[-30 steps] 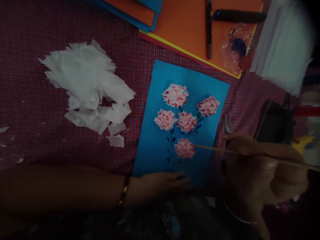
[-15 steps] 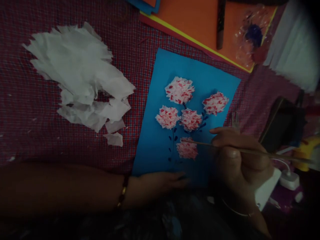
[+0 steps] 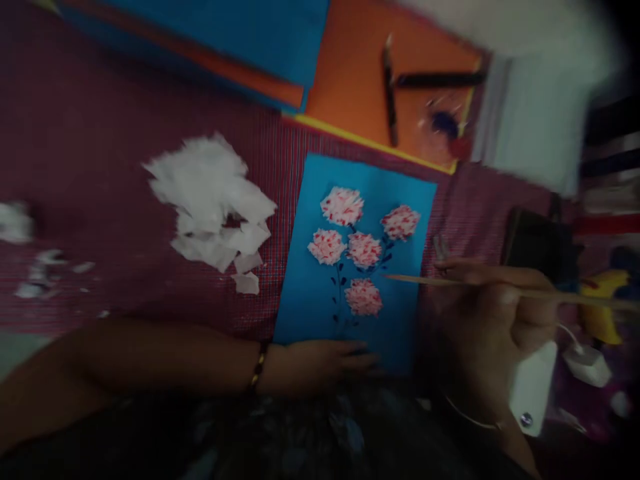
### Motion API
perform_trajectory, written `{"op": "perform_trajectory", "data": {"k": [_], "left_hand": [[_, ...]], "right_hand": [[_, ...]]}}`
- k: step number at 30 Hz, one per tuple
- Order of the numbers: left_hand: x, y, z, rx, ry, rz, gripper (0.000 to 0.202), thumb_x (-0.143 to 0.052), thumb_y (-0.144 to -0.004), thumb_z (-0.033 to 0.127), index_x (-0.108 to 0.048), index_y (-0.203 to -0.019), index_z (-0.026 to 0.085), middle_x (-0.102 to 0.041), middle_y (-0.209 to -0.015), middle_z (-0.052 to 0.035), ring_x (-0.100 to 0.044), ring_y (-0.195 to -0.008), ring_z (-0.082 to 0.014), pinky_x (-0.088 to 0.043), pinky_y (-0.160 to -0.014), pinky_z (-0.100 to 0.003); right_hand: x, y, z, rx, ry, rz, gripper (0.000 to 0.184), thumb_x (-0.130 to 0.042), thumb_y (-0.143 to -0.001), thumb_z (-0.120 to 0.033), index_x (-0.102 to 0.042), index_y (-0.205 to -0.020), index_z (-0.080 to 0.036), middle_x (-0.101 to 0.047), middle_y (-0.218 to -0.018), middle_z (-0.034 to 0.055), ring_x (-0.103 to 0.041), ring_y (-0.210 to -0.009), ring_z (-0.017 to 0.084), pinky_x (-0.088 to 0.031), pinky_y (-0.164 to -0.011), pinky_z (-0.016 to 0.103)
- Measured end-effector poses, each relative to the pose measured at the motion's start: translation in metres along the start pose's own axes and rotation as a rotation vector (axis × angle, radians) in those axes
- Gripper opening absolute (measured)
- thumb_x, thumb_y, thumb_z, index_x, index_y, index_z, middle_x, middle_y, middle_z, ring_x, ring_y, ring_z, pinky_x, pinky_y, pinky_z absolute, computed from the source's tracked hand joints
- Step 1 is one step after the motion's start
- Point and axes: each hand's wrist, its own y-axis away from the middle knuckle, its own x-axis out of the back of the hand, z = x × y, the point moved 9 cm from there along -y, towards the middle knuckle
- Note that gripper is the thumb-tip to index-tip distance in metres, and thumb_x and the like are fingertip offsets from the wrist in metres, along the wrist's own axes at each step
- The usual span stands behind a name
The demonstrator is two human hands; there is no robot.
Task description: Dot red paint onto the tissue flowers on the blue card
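Observation:
A blue sheet of paper [image 3: 400,320] lies on the red checked cloth [image 3: 100,167], with several white tissue flowers [image 3: 363,250] dabbed red and thin dark stems painted on it. My left hand [image 3: 320,363] lies flat on the sheet's near edge, fingers stretched out. My right hand [image 3: 493,317] pinches a thin wooden brush [image 3: 430,281], its tip hovering just right of the flowers above the paper.
A heap of torn white tissue [image 3: 213,207] lies left of the sheet. Behind it are orange paper [image 3: 350,87], blue sheets [image 3: 240,33], two dark pens [image 3: 389,93] and a paint blob [image 3: 443,123]. A dark box [image 3: 537,247] and a white charger [image 3: 585,360] sit at the right.
The brush tip has lifted off the lowest flower and drawn back to the right. The view has pulled back and blurred; my left hand stays on the sheet's edge.

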Motion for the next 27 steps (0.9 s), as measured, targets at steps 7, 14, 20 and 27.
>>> {"op": "perform_trajectory", "data": {"k": [7,14,20,27], "left_hand": [[0.017,-0.001,0.008,-0.095,-0.165,-0.217,0.038,-0.033,-0.098,0.028,-0.056,-0.128,0.028,-0.031,-0.152,-0.0017,-0.032,-0.139,-0.0226,-0.024,-0.116,-0.039],[0.041,0.017,0.045,0.166,-0.284,-0.119,0.038,-0.035,-0.097,0.024,-0.046,-0.134,0.022,-0.038,-0.149,-0.005,-0.035,-0.136,-0.0214,-0.023,-0.117,-0.044],[0.062,0.075,0.013,0.711,-0.376,0.078,0.029,-0.041,-0.096,0.026,-0.055,-0.12,0.017,-0.054,-0.131,-0.0106,-0.052,-0.119,-0.0231,-0.042,-0.101,-0.044],[0.056,0.089,0.012,0.764,-0.374,-0.022,0.025,-0.045,-0.096,0.03,-0.059,-0.112,0.016,-0.06,-0.112,-0.0091,-0.057,-0.105,-0.021,-0.047,-0.091,-0.039]], "right_hand": [[0.019,-0.006,-0.013,0.21,-0.233,0.091,0.021,-0.048,-0.091,-0.038,-0.061,-0.084,-0.023,-0.054,-0.058,-0.0021,-0.051,-0.053,0.013,-0.041,-0.052,0.03],[0.003,-0.009,-0.008,0.303,-0.272,-0.028,0.031,-0.044,-0.092,-0.046,-0.058,-0.081,-0.021,-0.052,-0.053,-0.003,-0.049,-0.048,0.013,-0.039,-0.052,0.029],[-0.009,-0.004,-0.016,0.395,-0.255,-0.101,0.029,-0.044,-0.092,-0.044,-0.059,-0.079,-0.023,-0.052,-0.052,-0.0029,-0.05,-0.048,0.013,-0.039,-0.051,0.029],[-0.03,-0.001,-0.01,0.408,-0.183,-0.196,0.03,-0.05,-0.088,-0.045,-0.067,-0.084,-0.021,-0.065,-0.069,0.0011,-0.058,-0.059,0.015,-0.045,-0.055,0.029]]}}
